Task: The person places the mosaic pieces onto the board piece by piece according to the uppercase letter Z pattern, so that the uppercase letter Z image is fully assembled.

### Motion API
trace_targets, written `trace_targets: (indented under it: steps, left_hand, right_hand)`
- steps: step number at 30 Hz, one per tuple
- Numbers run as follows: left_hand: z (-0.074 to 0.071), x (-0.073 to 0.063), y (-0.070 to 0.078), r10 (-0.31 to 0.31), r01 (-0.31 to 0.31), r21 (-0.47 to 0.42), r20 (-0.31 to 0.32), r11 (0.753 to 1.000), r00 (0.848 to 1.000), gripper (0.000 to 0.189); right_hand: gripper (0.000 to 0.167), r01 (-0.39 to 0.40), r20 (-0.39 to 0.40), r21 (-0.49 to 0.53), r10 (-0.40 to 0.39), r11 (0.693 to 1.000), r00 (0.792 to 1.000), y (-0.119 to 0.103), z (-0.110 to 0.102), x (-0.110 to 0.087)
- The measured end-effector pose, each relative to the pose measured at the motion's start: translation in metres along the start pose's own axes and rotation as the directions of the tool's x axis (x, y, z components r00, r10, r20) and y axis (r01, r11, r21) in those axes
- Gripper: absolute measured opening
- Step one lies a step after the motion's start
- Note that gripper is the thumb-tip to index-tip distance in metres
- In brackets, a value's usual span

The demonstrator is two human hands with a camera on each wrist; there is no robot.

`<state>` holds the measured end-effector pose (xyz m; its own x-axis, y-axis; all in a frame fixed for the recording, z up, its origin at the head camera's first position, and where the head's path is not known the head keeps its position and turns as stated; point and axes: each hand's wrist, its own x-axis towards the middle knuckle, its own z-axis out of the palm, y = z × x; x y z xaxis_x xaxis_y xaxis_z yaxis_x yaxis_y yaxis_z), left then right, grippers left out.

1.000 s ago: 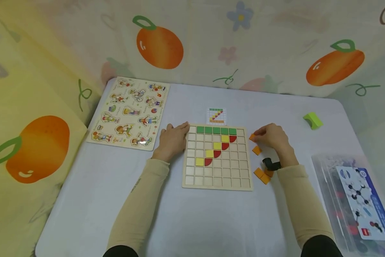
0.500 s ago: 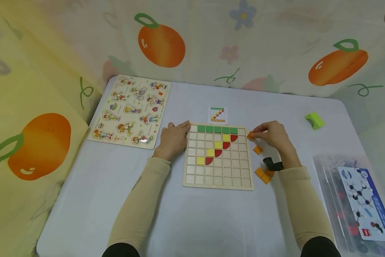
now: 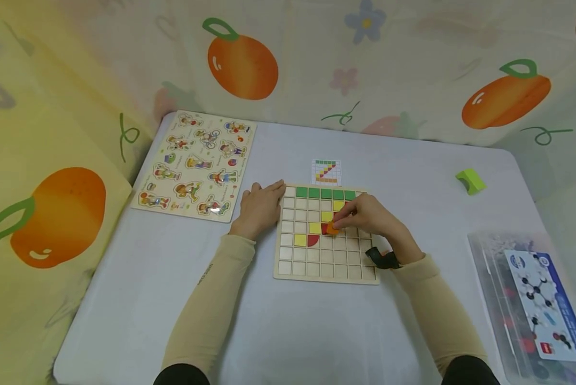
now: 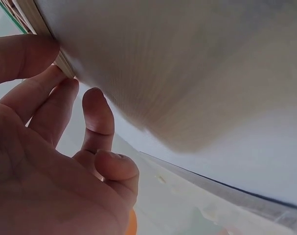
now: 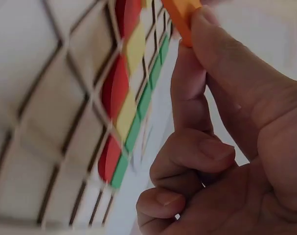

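Between the sleeves [image 3: 206, 305], the near table [image 3: 312, 331] gave passage to the grid board [image 3: 326, 272], whose far left corner the left hand [image 3: 259, 212] blocked while the right hand [image 3: 373, 216], pinching an orange tile [image 3: 333, 230], overhung its right half; beyond, a lane ran between pattern card [image 3: 326, 172] and green block [image 3: 471, 181], a puzzle board [image 3: 184, 212] obstructing the left, a clear box [image 3: 487, 283] the right

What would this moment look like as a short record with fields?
Left grip: touches the grid board near its far left corner
Right grip: pinches an orange tile over the board
Laid on board: green tiles, yellow tiles, red tiles
Beyond board: pattern card
Table's left: picture puzzle
Table's right: green arch block, clear plastic box
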<state>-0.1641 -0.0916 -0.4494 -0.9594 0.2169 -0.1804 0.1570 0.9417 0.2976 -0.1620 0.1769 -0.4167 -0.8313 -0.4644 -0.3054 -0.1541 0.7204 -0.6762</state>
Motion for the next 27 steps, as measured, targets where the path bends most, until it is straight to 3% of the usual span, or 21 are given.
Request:
trace_targets:
  steps: [10, 16, 27]
  left_hand:
    - [0.000, 0.002, 0.000, -0.001, 0.001, 0.002, 0.007, 1.000, 1.000, 0.054]
    - [0.001, 0.003, 0.000, -0.007, 0.007, -0.004, 0.017, 1.000, 1.000, 0.054]
    - [0.001, 0.000, -0.001, 0.001, -0.001, -0.012, 0.011, 1.000, 1.000, 0.054]
  right_hand:
    - [0.013, 0.120, 0.118, 0.034, -0.123, 0.992, 0.985, -0.032, 0.037, 0.010]
    - [0.013, 0.160, 0.122, -0.050, -0.153, 0.986, 0.981, -0.043, 0.054, 0.012]
    - [0.008, 0.076, 0.059, -0.223, -0.064, 0.972, 0.996, -0.056, 0.076, 0.006]
